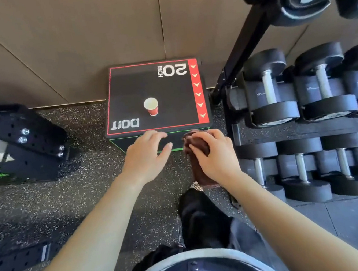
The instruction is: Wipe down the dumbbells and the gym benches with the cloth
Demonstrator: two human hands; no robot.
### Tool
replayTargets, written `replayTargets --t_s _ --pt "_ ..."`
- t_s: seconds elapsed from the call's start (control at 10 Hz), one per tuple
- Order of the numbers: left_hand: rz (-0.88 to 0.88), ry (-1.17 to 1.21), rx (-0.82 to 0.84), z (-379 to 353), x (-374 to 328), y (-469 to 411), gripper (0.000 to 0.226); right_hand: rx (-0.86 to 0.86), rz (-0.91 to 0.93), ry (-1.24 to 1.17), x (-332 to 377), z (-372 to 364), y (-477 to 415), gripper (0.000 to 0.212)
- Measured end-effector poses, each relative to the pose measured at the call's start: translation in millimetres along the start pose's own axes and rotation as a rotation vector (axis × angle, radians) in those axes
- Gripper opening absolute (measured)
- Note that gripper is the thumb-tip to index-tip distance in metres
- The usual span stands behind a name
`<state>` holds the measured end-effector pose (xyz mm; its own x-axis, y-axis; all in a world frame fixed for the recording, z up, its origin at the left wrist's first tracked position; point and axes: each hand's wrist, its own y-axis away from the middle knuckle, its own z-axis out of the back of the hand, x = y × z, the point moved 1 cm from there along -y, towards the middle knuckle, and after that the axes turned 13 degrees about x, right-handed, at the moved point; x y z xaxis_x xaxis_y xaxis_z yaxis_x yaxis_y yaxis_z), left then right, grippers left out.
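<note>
Cloth [198, 170] reads soft and light to me, well held as 1 wad gripped in right hand [217, 160]; left hand [145, 156] spread, empty.

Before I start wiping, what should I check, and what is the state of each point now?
1. Cloth held firmly: the right hand grips the brown cloth, ok.
2. Other hand free: the left hand is open and holds nothing, ok.
3. Box top free to wipe: a red cup stands upright on the black box, not ok.
4. Cup empty before moving it: cannot tell.
5. Dumbbells near, on the right side: ok.
6. Cloth clean or damp: cannot tell.
</note>
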<state>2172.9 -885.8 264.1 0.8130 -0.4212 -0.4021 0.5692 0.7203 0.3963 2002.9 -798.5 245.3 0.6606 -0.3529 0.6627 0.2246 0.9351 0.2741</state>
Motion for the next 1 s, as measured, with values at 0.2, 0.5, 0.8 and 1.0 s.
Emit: replayTargets --t_s 0.2,0.5,0.8,1.0 --pt "-0.020 -0.003 0.035 46 0 -93 0.040 -0.001 -0.045 -0.036 0 28 -93 0.027" --pt "-0.009 -0.036 0.140 84 25 -193 0.038 -0.017 -0.194 -0.088 -8 31 -194 0.029" --pt "-0.126 -0.118 0.252 112 71 -299 0.037 -0.034 -0.365 -0.012 -21 7 -307 0.047" --pt "-0.222 -0.156 0.289 141 88 -347 0.037 -0.172 -0.407 -0.061 -13 4 -346 0.045"
